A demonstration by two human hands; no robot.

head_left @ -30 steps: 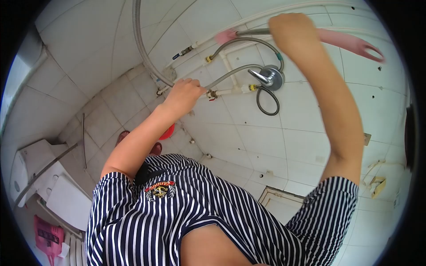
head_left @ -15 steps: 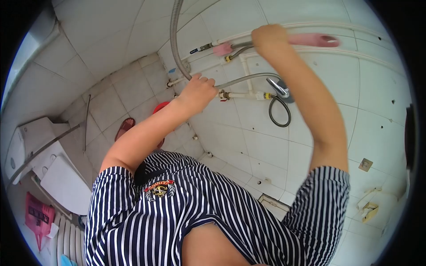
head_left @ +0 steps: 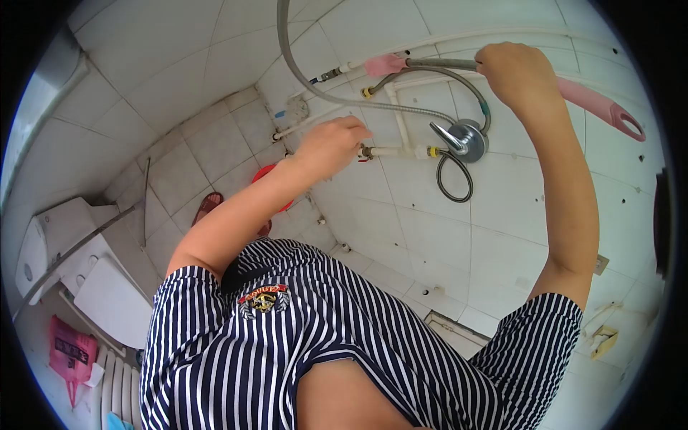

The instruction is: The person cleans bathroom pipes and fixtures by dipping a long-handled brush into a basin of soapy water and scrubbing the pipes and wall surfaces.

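Observation:
High on the tiled wall, my right hand is closed round a long brush, whose pink handle with a hanging hole extends to the right. Its grey shaft runs left to a pink head near the wall pipes. My left hand holds nothing, its fingers loosely bent and partly apart. Just above it, a grey flexible hose curves down and across to the chrome mixer valve. A second, looped hose hangs below the valve.
White pipes with a red-handled tap run along the wall. At the lower left are a white toilet and a pink bag. A red basin stands on the floor beside a slipper. A yellow object is at the right.
My left hand has let go of the grey hose, which now hangs above it. My right hand has moved right with the brush after an earlier shift left.

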